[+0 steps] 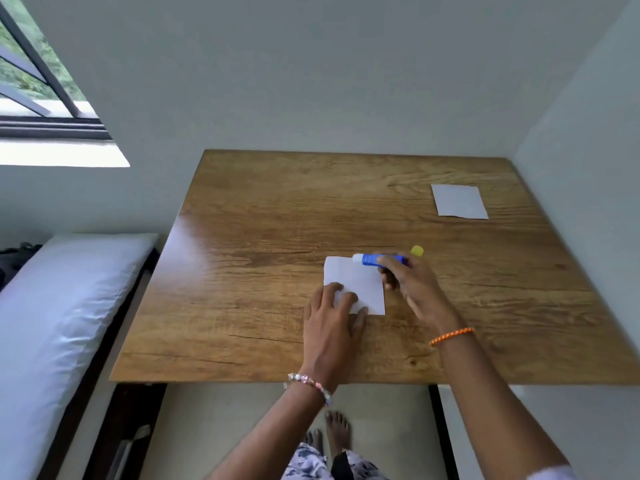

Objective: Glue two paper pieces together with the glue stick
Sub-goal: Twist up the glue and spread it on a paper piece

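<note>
Head view, only one I've got. Left hand point(334, 315) lies flat on the near-left corner of the paper point(360, 280), fingers point(341, 296) spread and pressed down. I read that as pinning the sheet so it won't slide w/ the glue stroke.

Right hand point(410, 282) has its fingers wrapped round the glue stick point(374, 259), pinching the blue barrel. Stick lies nearly level, white tip pointing left, at the sheet's far edge. Tip looks on or just over the paper; can't tell if it touches. Low angle probably for a swipe along that edge. I judge glue is just going on, w/ pressing the two pieces together not yet done.

Yellow cap point(417, 250) sits on the desk point(242, 237) just beyond the right hand, off the stick, near enough to recap later.

2nd sheet point(459, 201) lies flat at the far-right part of the desk, well apart from the work. Will need a reach over, past the cap.

Nothing else on the desk, so nothing blocks the stroke. Left fingers cover one corner, so that bit can't be glued unless they shift. Bed point(52, 323) stands left of the desk, window point(38, 81) upper left, neither in the way.
</note>
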